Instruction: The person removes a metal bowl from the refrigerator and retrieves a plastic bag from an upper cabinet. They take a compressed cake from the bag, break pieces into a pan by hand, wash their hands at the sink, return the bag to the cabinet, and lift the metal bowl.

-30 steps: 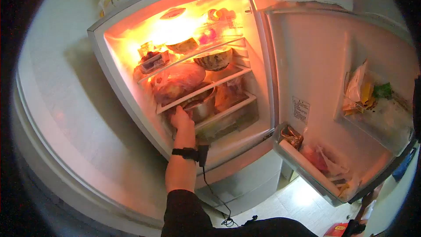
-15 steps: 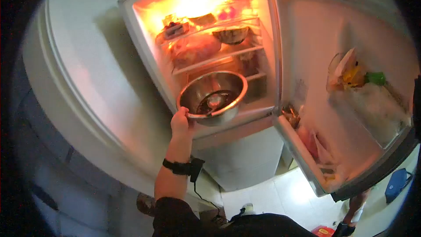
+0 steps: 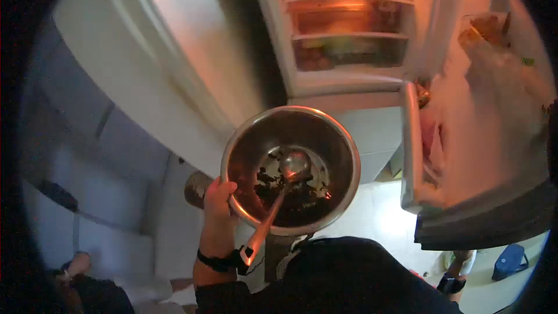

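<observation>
My left hand (image 3: 220, 197) grips the rim of a metal bowl (image 3: 347, 157), thumb over the edge. The bowl hangs in front of my body, outside the fridge. Inside it lies a metal ladle (image 3: 273, 215), its handle leaning over the near rim beside my wrist. Dark, wet-looking bits (image 3: 267, 189) sit in the bottom; I cannot tell what they are. My right hand (image 3: 463, 254) is at the lower right, beside the lower edge of the open fridge door (image 3: 482, 168). Its fingers are mostly hidden, and something pale is near it.
The fridge (image 3: 349, 90) stands open ahead, with food on its shelves and in a clear drawer (image 3: 349, 52). Bags fill the door racks. A blue bag (image 3: 511, 261) lies at the right. At the lower left another hand (image 3: 78, 264) with a dark sleeve shows.
The bowl with the ladle has come away from the fridge toward my body, held by my left hand. My view has tilted down. The fridge door stays open.
</observation>
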Motion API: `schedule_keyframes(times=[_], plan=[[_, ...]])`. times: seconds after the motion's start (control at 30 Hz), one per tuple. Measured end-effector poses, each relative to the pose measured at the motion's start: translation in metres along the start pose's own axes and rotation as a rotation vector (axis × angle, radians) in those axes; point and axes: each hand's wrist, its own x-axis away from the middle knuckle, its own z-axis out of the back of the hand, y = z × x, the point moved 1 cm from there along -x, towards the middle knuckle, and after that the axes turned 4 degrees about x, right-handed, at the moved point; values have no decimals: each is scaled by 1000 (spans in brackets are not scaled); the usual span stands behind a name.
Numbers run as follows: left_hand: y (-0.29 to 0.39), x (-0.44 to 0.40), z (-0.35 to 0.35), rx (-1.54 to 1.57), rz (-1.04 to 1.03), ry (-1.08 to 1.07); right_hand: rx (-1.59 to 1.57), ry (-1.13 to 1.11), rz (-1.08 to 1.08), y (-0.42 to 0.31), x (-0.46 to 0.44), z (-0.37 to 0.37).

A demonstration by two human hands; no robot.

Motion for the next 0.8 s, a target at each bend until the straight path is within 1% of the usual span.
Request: schedule_keyframes(times=[0.03, 0.07, 0.17, 0.2, 0.23, 0.27, 0.3, 0.33, 0.37, 0.4, 0.47, 0.5, 0.53, 0.57, 0.6, 0.63, 0.7, 0.73, 0.8], plan=[[19, -5, -14, 11, -9, -64, -35, 1, -28, -5, -4, -6], [26, 12, -20, 35, -30, -86, -69, -30, -56, -5, -12, -7], [63, 69, -34, -26, -12, 5, -191, -134, -161, -14, -29, -16], [67, 82, -28, -32, -5, 31, -242, -172, -198, -17, -32, -18], [61, 97, -16, 45, -38, -20, -293, -225, -220, -18, -33, -27], [36, 126, -2, 80, -80, -19, -358, -294, -250, 7, -28, -13], [12, 155, 10, 114, -122, -19, -335, -442, -251, -9, -38, -17], [9, 184, 2, 96, -164, 35, -307, -590, -245, -25, -49, -21], [-3, 227, 2, 70, -243, 101, -294, -855, -204, -25, -46, -20], [-11, 249, -4, 75, -259, 132, -286, -813, -171, -23, -45, -12], [-41, 278, -2, 144, -329, 195, -254, -844, -212, -5, -48, 4], [-18, 173, -1, 190, -274, 160, -183, -728, -188, -17, -60, -30], [-40, 173, -1, 232, -287, 193, -162, -746, -206, -9, -80, -29], [-60, 181, -2, 260, -331, 310, -149, -757, -229, -4, -94, -21], [-70, 182, -3, 280, -387, 396, -154, -774, -201, 2, -103, -14], [-81, 185, -6, 302, -403, 414, -137, -803, -196, 6, -118, -10], [-107, 191, -16, 341, -450, 623, -103, -881, -189, 11, -150, -1], [-120, 188, -19, 355, -465, 613, -107, -882, -167, 15, -155, 7], [-149, 185, -19, 284, -605, 675, -69, -853, -187, 26, -171, 17]])
